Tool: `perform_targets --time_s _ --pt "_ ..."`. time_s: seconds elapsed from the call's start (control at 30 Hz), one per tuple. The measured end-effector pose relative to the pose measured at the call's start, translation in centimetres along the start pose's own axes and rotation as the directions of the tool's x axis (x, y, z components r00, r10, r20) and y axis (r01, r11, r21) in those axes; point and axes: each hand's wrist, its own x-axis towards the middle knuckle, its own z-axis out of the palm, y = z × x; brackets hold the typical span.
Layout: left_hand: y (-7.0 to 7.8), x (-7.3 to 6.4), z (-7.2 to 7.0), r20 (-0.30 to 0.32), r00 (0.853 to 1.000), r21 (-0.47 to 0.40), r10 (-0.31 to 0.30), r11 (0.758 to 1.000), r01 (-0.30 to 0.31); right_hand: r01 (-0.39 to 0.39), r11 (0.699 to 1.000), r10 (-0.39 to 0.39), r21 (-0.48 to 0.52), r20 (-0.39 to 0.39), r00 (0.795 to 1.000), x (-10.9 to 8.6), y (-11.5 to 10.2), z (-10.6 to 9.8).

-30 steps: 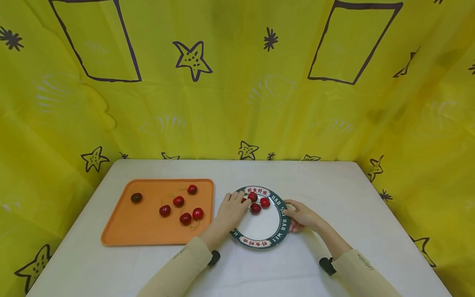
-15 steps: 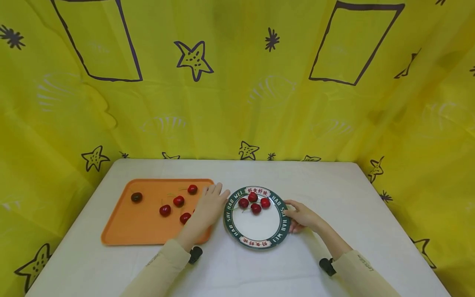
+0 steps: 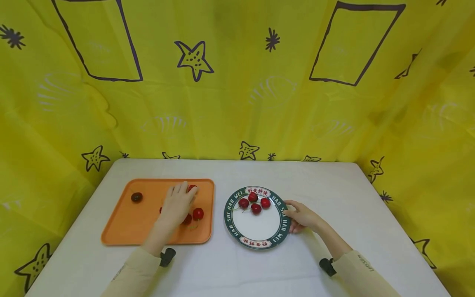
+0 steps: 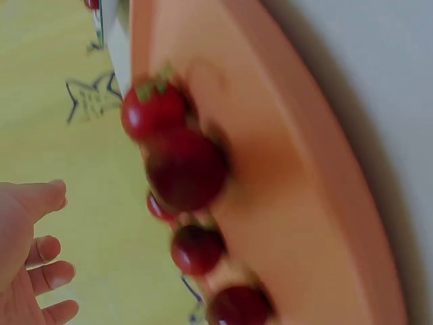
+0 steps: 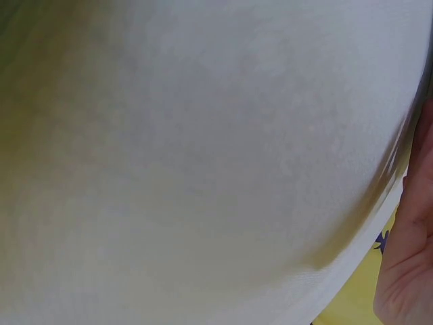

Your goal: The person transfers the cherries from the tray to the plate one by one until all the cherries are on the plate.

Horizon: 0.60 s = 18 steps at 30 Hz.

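My left hand (image 3: 176, 206) hovers over the orange tray (image 3: 128, 227), fingers apart and holding nothing, as its thumb and fingers (image 4: 53, 274) show in the left wrist view. It partly hides the red cherries there; one cherry (image 3: 191, 188) peeks out by the fingertips. Two more cherries, one bright red (image 3: 198, 213), lie right of the wrist. My right hand (image 3: 303, 216) grips the right rim of a green-edged white plate (image 3: 257, 227), thumb on top and fingers beneath. Several cherries (image 3: 253, 197) with stems sit in the plate's upper part.
A dark brownish cherry (image 3: 136, 197) lies alone at the tray's left. White cloth covers the table (image 3: 334, 181). A yellow curtain (image 3: 230, 103) with drawn stars hangs behind and at both sides.
My left hand has left the plate, where it was at the cherries, and moved left over the tray. A cherry it covered on the plate now shows. The right hand stays at the rim.
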Motion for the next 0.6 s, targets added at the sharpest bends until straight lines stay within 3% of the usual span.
perform_targets --time_s 0.33,0.6 --pt "-4.7 -2.6 -0.6 0.006 0.991 0.002 -0.130 0.992 0.130 -0.015 1.000 0.014 -0.025 -0.022 1.000 -0.1 -0.1 0.2" --pt "-6.8 -4.0 -0.8 0.138 0.975 -0.003 -0.174 0.984 0.176 -0.019 1.000 0.018 -0.021 -0.016 1.000 -0.1 -0.1 0.2"
